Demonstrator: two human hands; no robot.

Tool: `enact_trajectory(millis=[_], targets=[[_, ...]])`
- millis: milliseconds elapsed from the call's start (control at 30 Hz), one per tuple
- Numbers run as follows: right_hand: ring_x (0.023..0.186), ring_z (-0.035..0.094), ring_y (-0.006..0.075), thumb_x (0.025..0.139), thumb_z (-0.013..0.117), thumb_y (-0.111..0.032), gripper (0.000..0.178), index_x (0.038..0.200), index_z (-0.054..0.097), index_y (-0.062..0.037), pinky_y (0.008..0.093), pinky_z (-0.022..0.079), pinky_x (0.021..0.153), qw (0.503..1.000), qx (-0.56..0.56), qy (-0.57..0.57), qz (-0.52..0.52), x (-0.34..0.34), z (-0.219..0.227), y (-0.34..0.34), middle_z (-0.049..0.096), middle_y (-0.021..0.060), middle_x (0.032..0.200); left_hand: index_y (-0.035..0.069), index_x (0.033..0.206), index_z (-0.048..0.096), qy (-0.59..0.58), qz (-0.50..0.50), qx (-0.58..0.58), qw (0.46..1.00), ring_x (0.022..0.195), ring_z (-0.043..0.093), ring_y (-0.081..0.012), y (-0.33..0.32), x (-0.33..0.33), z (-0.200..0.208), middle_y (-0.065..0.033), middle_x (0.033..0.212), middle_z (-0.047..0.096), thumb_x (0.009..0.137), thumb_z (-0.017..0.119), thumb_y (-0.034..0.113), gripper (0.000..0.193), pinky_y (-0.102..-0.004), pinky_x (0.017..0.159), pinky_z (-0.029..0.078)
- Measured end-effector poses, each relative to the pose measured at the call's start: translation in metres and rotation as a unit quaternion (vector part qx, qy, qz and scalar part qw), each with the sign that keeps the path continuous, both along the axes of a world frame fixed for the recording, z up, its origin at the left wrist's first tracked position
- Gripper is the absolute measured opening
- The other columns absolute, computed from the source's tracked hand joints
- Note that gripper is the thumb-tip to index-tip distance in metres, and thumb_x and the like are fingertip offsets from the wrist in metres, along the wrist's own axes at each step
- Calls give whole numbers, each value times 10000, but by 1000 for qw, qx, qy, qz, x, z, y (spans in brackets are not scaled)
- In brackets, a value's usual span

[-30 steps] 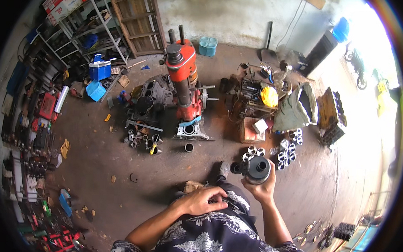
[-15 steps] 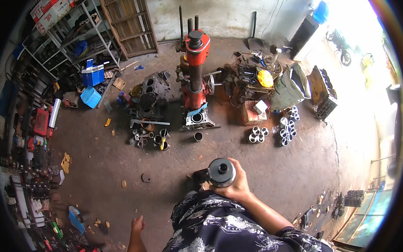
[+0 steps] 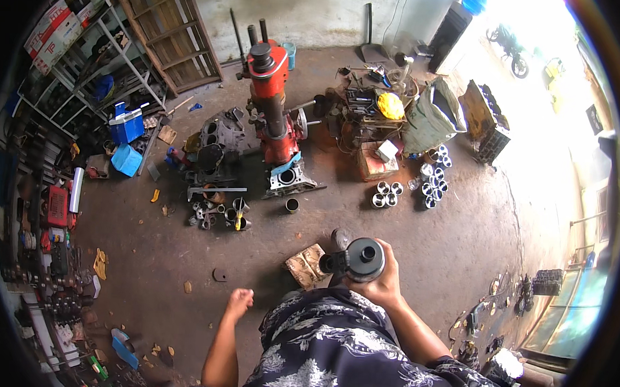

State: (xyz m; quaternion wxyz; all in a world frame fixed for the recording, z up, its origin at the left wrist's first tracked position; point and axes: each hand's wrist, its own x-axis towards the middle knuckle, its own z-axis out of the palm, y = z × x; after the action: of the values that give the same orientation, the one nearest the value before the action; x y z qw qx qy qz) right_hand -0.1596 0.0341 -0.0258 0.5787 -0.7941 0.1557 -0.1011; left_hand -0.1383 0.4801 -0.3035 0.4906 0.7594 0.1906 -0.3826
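My right hand [image 3: 383, 281] grips a dark metal cylinder sleeve [image 3: 362, 259] with a round bore, held in front of my chest above the floor. My left hand [image 3: 238, 302] hangs free at my side with its fingers curled in and nothing in it. Just below the sleeve on the floor lies a worn block of wood or cloth [image 3: 306, 265]. A red upright boring machine [image 3: 271, 103] stands on an engine block [image 3: 291, 180] ahead of me, with a single loose sleeve [image 3: 292, 205] beside it.
Several metal sleeves [image 3: 426, 180] stand grouped on the right near a grey sack [image 3: 432, 116] and a yellow helmet [image 3: 390, 105]. Dark engine parts [image 3: 214, 149] and small sleeves [image 3: 220, 211] lie left of the machine. Shelves [image 3: 89, 70] and tools [image 3: 49, 239] line the left wall.
I have stepped left toward the red machine, carrying the sleeve with my right hand. My left hand left my front and dropped to my side.
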Motion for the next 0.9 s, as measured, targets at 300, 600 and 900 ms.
enact_trajectory(millis=[300,600,900], targets=[[1119,707,254,597,982,-170,931,1377,509,13,384,556,1023,1000,4,-6,-7,27,-34,-125,713,156,1196,68,1189,653,-26,74,91,993,828,702,-137,-83,81,50,-50,965,741,1034,713,420,389,-309,713,537],[1142,700,254,600,960,-157,920,1385,510,9,397,550,1035,999,-5,39,-8,68,-38,-269,703,153,1217,28,1197,676,38,21,58,997,882,725,-155,-231,34,45,-88,1000,763,1014,752,380,404,-310,742,567],[1118,698,241,615,949,-135,884,1376,515,-14,392,552,1021,999,-1,45,-18,98,-52,-301,705,138,1199,12,1184,677,27,21,68,997,870,729,-164,-239,25,43,-89,988,763,1013,754,380,413,-309,752,573]])
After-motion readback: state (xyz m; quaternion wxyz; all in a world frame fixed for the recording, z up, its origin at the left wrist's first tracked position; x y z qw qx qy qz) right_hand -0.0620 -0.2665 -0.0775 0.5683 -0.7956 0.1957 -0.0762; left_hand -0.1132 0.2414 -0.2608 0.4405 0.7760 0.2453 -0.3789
